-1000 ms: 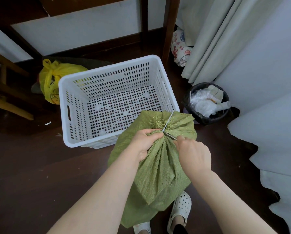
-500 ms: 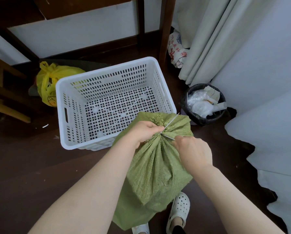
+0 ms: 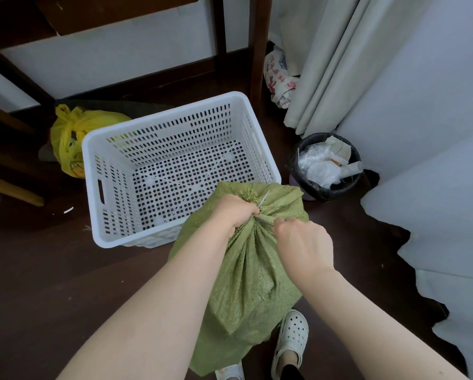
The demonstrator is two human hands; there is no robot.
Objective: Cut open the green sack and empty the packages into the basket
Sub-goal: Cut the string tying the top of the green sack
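A green woven sack (image 3: 253,272) stands upright on the dark floor in front of me, its neck gathered and bound by a thin white tie (image 3: 264,199). My left hand (image 3: 236,212) grips the bunched neck just left of the tie. My right hand (image 3: 303,245) is closed around a small metal blade (image 3: 265,221) whose tip touches the neck at the tie. The white perforated basket (image 3: 98,160) sits just beyond the sack, with nothing inside. The packages are hidden in the sack.
A black waste bin (image 3: 325,165) full of plastic stands right of the basket. A yellow plastic bag (image 3: 70,133) lies at its left. Wooden table legs (image 3: 260,48) and a curtain (image 3: 331,64) are behind. My white clogs (image 3: 291,335) are beneath the sack.
My left hand has tightened over the sack's neck and shifted slightly toward the tie. My right hand stays at the neck with the blade. The sack remains tied.
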